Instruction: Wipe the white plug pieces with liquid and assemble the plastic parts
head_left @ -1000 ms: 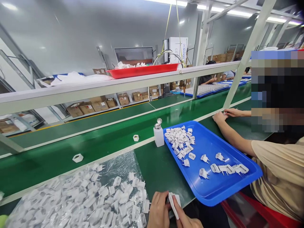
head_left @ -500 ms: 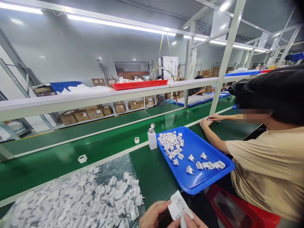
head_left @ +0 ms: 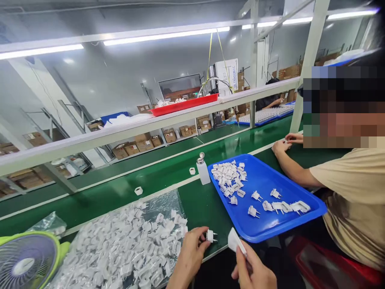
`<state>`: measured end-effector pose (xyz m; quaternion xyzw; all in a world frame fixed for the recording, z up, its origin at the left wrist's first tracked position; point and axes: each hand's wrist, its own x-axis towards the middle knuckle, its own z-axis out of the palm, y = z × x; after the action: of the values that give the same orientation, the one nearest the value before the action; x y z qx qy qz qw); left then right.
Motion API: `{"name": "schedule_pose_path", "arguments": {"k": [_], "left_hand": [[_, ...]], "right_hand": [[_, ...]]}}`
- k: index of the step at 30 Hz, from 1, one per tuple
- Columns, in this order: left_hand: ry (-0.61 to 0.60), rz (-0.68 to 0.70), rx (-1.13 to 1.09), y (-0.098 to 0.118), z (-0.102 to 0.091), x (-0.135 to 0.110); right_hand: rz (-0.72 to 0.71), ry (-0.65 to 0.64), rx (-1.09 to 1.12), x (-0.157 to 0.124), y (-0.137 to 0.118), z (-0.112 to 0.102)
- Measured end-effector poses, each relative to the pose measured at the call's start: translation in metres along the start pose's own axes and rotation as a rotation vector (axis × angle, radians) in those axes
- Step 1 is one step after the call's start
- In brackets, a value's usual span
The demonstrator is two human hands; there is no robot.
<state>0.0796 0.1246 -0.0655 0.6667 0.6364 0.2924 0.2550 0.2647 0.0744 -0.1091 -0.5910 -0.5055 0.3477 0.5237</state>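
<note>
My left hand (head_left: 193, 249) pinches a small white plug housing (head_left: 211, 236) between thumb and fingertips, its two metal pins pointing right. A folded white wipe (head_left: 236, 241), cloth or paper, is gripped by my right hand (head_left: 254, 267) a little way off to the right. Plug and wipe are apart. Left of my left hand, a heap of white plug housings (head_left: 126, 249) lies on clear plastic sheeting (head_left: 168, 200). Beyond my right hand is a blue tray (head_left: 288, 228) holding more plug housings (head_left: 231, 176), piled at its far left and scattered toward the right.
A white pump bottle (head_left: 204, 172) stands by the tray's far left corner. Two loose white pieces lie on the green belt (head_left: 168, 176). A green fan (head_left: 28, 261) is at lower left. To the right sits a co-worker (head_left: 345, 192). A red tray (head_left: 183, 105) rests on the overhead shelf.
The plug has come away from the wipe; my left hand has moved it left and my hands are apart. My view has turned left and tilted, bringing the fan into sight.
</note>
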Motion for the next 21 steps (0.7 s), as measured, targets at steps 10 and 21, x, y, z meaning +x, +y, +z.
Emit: {"name": "schedule_pose_path", "arguments": {"k": [10, 21], "left_hand": [[-0.132, -0.065, -0.055, -0.001, -0.003, 0.017], [-0.278, -0.075, -0.136, -0.025, -0.006, 0.025]], "right_hand": [[-0.079, -0.325, -0.188, 0.050, -0.027, 0.046], [0.380, -0.394, 0.266, 0.060, -0.002, 0.070]]}}
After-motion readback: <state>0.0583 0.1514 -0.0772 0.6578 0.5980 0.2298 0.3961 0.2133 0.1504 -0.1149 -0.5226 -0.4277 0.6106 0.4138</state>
